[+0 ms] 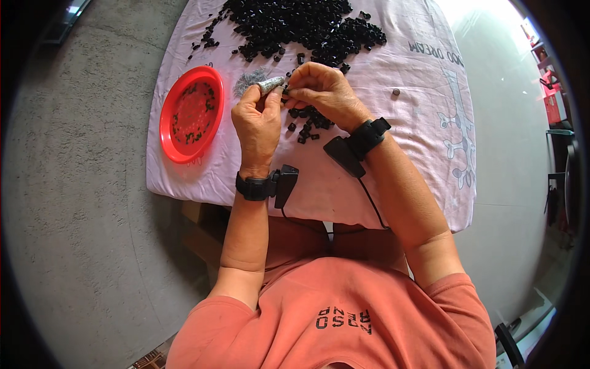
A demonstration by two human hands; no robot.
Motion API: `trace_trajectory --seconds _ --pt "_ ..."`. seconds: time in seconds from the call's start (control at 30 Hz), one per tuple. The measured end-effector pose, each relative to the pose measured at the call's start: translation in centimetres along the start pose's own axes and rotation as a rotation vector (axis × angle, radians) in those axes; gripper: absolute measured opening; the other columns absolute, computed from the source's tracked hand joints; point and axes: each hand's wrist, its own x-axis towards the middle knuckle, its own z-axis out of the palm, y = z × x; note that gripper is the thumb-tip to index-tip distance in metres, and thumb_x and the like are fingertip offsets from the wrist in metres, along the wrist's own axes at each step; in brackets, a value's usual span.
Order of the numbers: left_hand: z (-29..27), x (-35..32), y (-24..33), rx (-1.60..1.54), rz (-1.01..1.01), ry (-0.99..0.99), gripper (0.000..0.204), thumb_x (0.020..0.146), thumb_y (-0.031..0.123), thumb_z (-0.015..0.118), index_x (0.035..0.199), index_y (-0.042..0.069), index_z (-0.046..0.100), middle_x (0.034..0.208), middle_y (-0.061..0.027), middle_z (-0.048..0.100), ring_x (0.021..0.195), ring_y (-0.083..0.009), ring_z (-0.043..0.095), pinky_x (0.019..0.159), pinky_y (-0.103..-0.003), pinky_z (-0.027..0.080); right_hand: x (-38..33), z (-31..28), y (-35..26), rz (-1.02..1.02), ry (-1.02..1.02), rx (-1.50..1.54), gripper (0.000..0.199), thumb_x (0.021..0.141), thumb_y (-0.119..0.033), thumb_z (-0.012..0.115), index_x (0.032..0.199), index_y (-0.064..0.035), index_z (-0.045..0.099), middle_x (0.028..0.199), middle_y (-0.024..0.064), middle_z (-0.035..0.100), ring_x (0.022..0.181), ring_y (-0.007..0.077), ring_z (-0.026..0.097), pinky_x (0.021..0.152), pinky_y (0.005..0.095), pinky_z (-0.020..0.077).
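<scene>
My left hand [255,120] is closed, its thumb and fingertips pinched together. Along its index finger lies a silvery, tapered piece [270,84]; whether it is worn as a wrap or held, I cannot tell. Close against it, my right hand [326,92] is also closed, fingertips meeting those of the left. Between the two sets of fingertips shows a small black part [284,90], partly hidden. Below the right hand sits a small cluster of black plastic pieces [305,126]. Behind the left hand lies a loose heap of thin, clear or silvery pieces [247,80].
A big pile of black plastic pieces [295,27] covers the far part of the cloth-covered table [405,166]. At the left stands a red round tray [165,132] with small dark pieces in it. One lone dark piece [396,92] lies at the right. Cables hang from both wrist straps.
</scene>
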Motion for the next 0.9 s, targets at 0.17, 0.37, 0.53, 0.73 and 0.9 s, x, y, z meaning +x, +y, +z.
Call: trace_trajectory --seconds 0.17,0.37,0.53,0.73,0.9 --pt "0.3 0.0 0.0 -0.089 -0.027 0.016 0.006 0.092 0.002 0.067 0.093 -0.003 0.069 0.079 -0.0014 0.067 0.071 -0.0039 0.059 0.063 -0.023 0.051 -0.2 0.2 -0.2 -0.006 0.038 -0.004 0.01 0.095 0.002 0.061 0.105 0.0015 0.061 0.095 0.0091 0.069 0.088 0.0176 0.072 0.078 0.0273 0.06" --pt "0.6 -0.1 -0.7 -0.073 -0.049 0.025 0.012 0.094 0.005 0.067 0.102 -0.002 0.073 0.084 0.0015 0.066 0.072 -0.0054 0.057 0.064 -0.022 0.047 -0.2 0.2 -0.4 0.011 0.045 0.038 0.013 0.093 0.002 0.065 0.105 -0.0006 0.063 0.096 0.0074 0.07 0.087 0.0152 0.072 0.078 0.0258 0.0593" --pt "1.1 -0.3 -1.1 0.01 0.007 0.051 0.011 0.095 0.004 0.065 0.101 -0.003 0.071 0.086 -0.0006 0.069 0.075 -0.0068 0.062 0.066 -0.025 0.052 -0.3 0.1 -0.2 0.02 0.055 0.121 0.015 0.092 0.001 0.068 0.106 -0.0008 0.063 0.096 0.007 0.071 0.086 0.0148 0.072 0.075 0.0246 0.0592" --pt "1.1 0.0 -1.2 0.113 0.135 0.07 0.004 0.091 0.001 0.066 0.09 -0.003 0.066 0.08 -0.0054 0.06 0.069 -0.0141 0.057 0.064 -0.028 0.048 -0.4 0.2 -0.6 0.083 0.091 0.1 0.015 0.092 0.0 0.068 0.107 -0.0015 0.065 0.096 0.0062 0.071 0.086 0.0134 0.071 0.073 0.0241 0.0593" --pt "0.9 -0.1 0.0 0.197 0.229 0.01 0.012 0.08 -0.003 0.07 0.091 -0.003 0.063 0.087 -0.0091 0.058 0.073 -0.0199 0.057 0.065 -0.032 0.047 -0.3 0.0 -0.6 0.078 0.12 0.07 0.016 0.092 -0.002 0.068 0.108 -0.0017 0.066 0.096 0.006 0.071 0.088 0.012 0.07 0.074 0.0245 0.0597"
